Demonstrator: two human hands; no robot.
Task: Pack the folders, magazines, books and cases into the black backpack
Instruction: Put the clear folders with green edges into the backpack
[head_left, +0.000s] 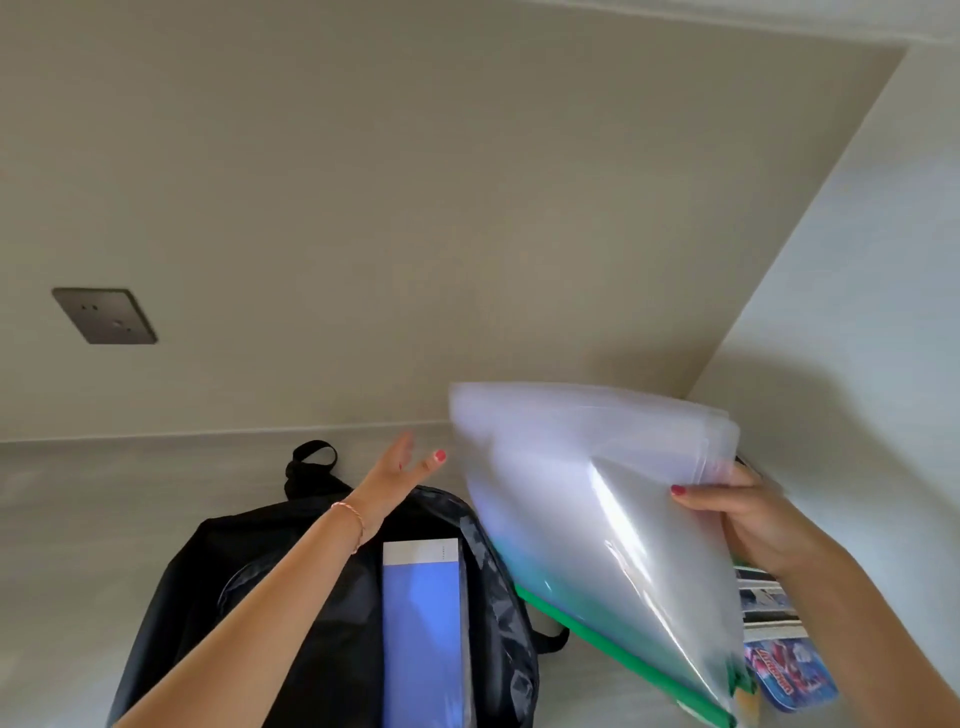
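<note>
Head view: your right hand (763, 519) pinches the stack of clear plastic folders (597, 499) at its right edge, thumb on top, stack tilted above the table (78, 519) just right of the black backpack (249, 587). Sheet count blurred. Your left hand (400, 467) is empty, fingers spread, over the open bag. One blue-covered book (423, 623) inside. One colourful case (789, 670) under the folders

One backpack (322, 597), one blue folder (423, 634), two hands.
</note>
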